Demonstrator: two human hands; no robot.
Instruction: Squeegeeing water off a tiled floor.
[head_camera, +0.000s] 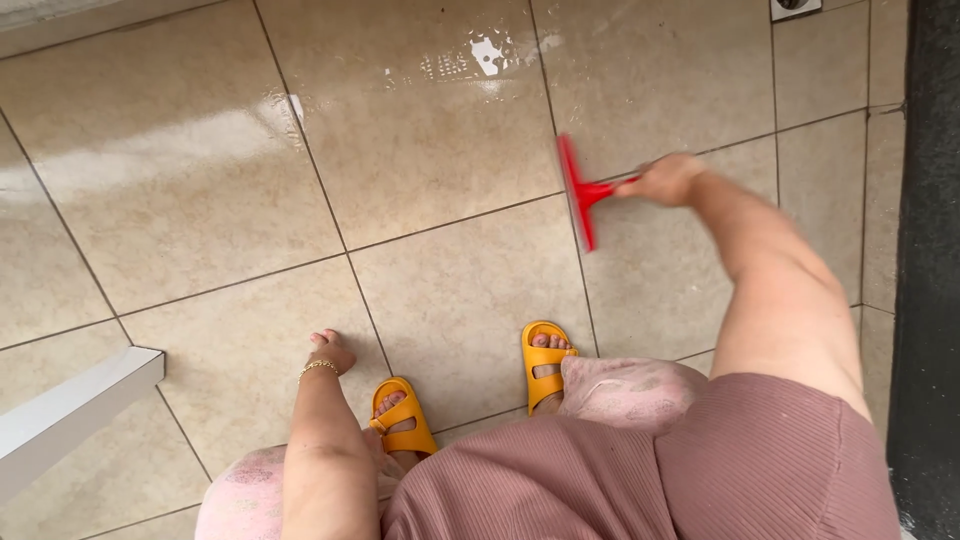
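My pink ribbed top (640, 480) sits nearest, my right hand (668, 180) beyond it has its fingers closed round the handle of a red squeegee (580, 192), blade on the wet floor tiles (420, 140) just left of my fingertips, while my left hand (330, 352) hangs loosely curled, holding nothing, above my orange sandals (405, 420).

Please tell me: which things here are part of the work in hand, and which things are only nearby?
In use: right hand, red squeegee, wet tiled floor.

Only nearby: left hand holding nothing, gold bracelet, orange sandals, white ledge, floor drain.
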